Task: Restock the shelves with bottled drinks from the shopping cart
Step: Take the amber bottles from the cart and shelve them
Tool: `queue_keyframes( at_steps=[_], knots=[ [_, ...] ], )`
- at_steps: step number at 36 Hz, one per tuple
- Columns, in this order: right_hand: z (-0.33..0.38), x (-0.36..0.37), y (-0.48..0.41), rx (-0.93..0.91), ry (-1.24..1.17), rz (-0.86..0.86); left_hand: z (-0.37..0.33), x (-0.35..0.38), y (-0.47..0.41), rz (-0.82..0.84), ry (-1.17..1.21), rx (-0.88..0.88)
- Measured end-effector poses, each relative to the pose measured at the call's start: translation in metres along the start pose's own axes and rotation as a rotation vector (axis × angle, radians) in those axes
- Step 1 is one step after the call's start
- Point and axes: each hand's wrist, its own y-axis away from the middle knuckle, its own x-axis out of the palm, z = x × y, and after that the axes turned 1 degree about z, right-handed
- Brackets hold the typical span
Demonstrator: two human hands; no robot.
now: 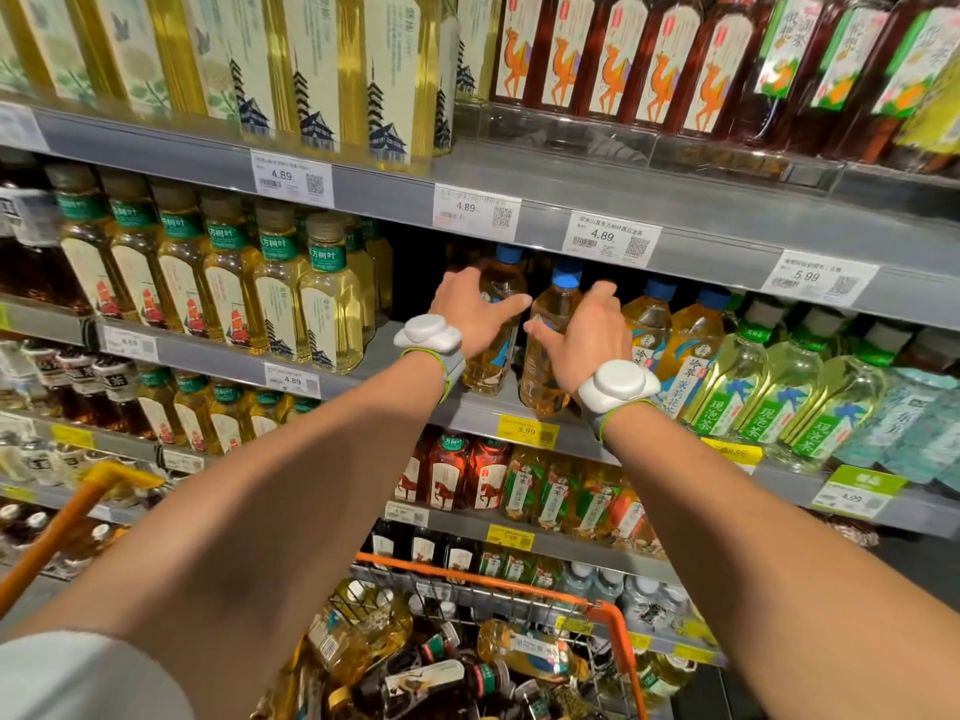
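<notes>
Both arms reach up to the middle shelf (467,413). My left hand (470,309) wraps around a blue-capped bottle of amber tea (493,356) that stands on the shelf. My right hand (587,335) grips a second blue-capped amber bottle (545,366) right beside it. Each wrist carries a white tracker on a grey band. Below, the orange wire shopping cart (613,615) holds several bottles lying loose, among them a yellow tea bottle (524,649) and dark ones.
Left of my hands is a dark gap on the shelf, then rows of yellow tea bottles (322,309). To the right stand more blue-capped bottles (691,340) and green-labelled ones (769,387). Full shelves above and below carry price tags.
</notes>
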Motion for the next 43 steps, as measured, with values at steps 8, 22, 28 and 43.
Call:
queue_keyframes(
  at_steps=[8, 22, 28, 43],
  knots=[
    [0.0, -0.007, 0.005, -0.073, -0.032, 0.011, 0.004, -0.003, 0.006, 0.064, 0.153, 0.024],
    [-0.009, -0.024, 0.006, -0.043, 0.06, -0.047, 0.0, 0.006, 0.014, 0.076, 0.164, 0.094],
    [-0.014, -0.024, 0.005, -0.033, 0.102, -0.019, 0.001, 0.009, 0.015, 0.045, 0.152, 0.091],
    [-0.022, -0.027, 0.013, 0.082, 0.095, -0.069, 0.006, 0.002, 0.021, 0.075, 0.241, 0.138]
  ],
)
